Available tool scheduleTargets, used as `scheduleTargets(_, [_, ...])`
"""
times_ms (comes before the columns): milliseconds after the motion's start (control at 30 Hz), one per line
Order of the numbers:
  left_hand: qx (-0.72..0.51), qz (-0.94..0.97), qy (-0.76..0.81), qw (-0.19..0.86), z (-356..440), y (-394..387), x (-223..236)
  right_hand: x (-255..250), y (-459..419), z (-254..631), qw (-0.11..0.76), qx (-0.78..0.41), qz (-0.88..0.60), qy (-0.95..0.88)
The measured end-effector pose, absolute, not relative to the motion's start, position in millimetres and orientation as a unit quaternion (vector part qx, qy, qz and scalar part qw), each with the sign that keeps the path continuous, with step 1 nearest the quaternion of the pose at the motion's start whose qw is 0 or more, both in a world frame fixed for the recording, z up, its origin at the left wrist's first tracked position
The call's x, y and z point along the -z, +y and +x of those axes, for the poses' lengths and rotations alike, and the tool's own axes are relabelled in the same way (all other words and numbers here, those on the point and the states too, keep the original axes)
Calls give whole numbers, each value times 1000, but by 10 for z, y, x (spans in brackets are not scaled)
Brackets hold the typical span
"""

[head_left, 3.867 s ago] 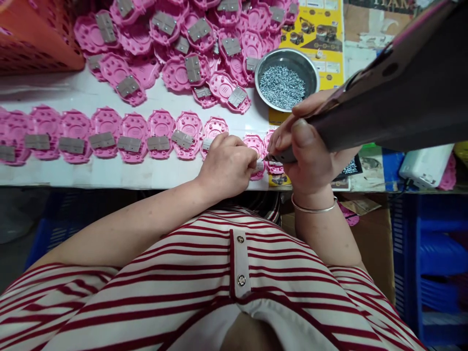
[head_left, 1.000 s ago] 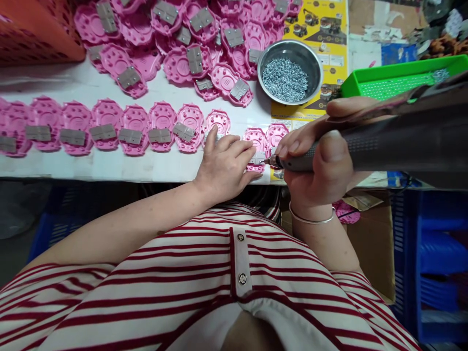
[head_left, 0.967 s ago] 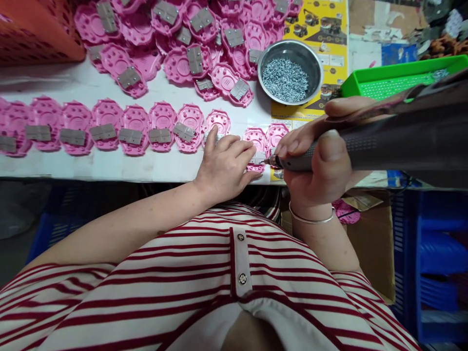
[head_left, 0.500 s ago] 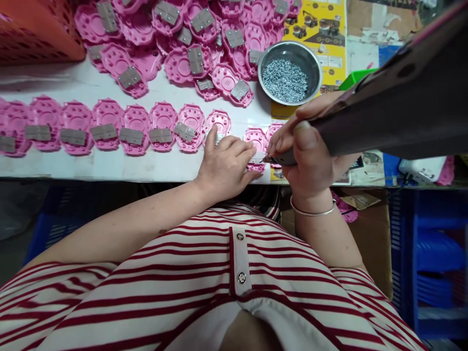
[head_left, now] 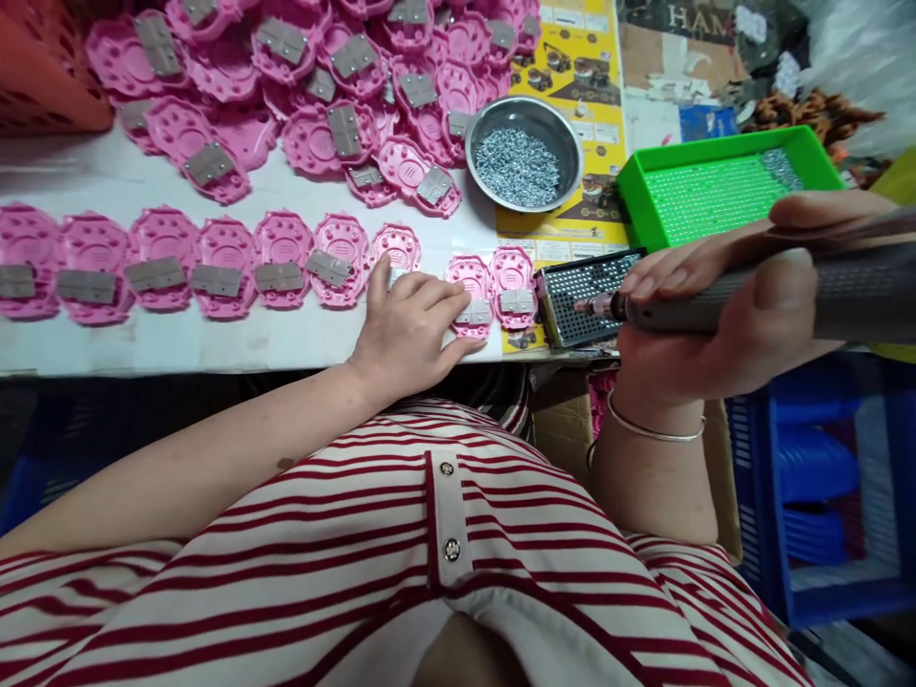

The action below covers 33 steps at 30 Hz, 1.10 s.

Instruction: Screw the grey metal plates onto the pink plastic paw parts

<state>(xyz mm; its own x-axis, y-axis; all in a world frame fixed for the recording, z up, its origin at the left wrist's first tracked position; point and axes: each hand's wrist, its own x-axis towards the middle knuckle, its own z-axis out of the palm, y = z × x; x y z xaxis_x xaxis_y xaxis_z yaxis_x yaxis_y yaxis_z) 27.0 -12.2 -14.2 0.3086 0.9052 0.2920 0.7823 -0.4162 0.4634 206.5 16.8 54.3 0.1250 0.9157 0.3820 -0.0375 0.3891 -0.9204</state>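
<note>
Right hand [head_left: 751, 329]: closed firmly around a dark power driver [head_left: 865, 291]. Driver tip just over a black tray [head_left: 550, 317] of small screws, short of the shells; loaded with a screw or bare, cannot tell.

Left hand [head_left: 405, 334]: fingers loosely spread, wrapped round nothing. Index fingertip on one pink shell [head_left: 396, 243], covering part of its plate; thumb and other fingers at the near-left edge of another shell [head_left: 469, 272].

Just right of left grip, between both hands: two shells side by side, each with a grey metal plate [head_left: 516, 302] lying fairly square. Probably furthest along of the row; seated screws too small to confirm.

Left of left grip: long row of shells [head_left: 282, 234], plates on, several askew. By that slant, likely laid on loose, with fastening left to do. Row cut off at frame edge, so no full count.

Beyond left hand: heap of shells [head_left: 311, 138], many with plates. Fixed or loose, cannot tell; an orange basket [head_left: 50, 76] beside.

Beyond and left of right grip: steel bowl [head_left: 571, 153], well stocked with small metal fasteners [head_left: 516, 167]. Just beyond right grip: green tray [head_left: 708, 151], only a small cluster at far corner.
</note>
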Motion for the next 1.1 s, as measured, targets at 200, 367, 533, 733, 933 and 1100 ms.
scheduleTargets(200, [-265,807,520,88,257,-133,190,-402,436,2443,756,-193,-275,-562])
scheduleTargets(367, [-258,809,523,77,254,-144,192,-284,635,2387,772,-142,-239,-571])
scheduleTargets(533, [-261,807,523,85,253,-148,191,-182,649,2299,765,-172,-276,-556])
scheduleTargets(733, [-269,812,512,73,259,-139,211,-114,630,2290,761,-220,-312,-525])
scheduleTargets(933, [-273,806,518,91,238,-146,227,-241,647,2278,785,-198,-239,-537])
scheduleTargets(1100, [-330,794,504,85,271,-120,194,-476,359,2335,682,-323,-376,-538])
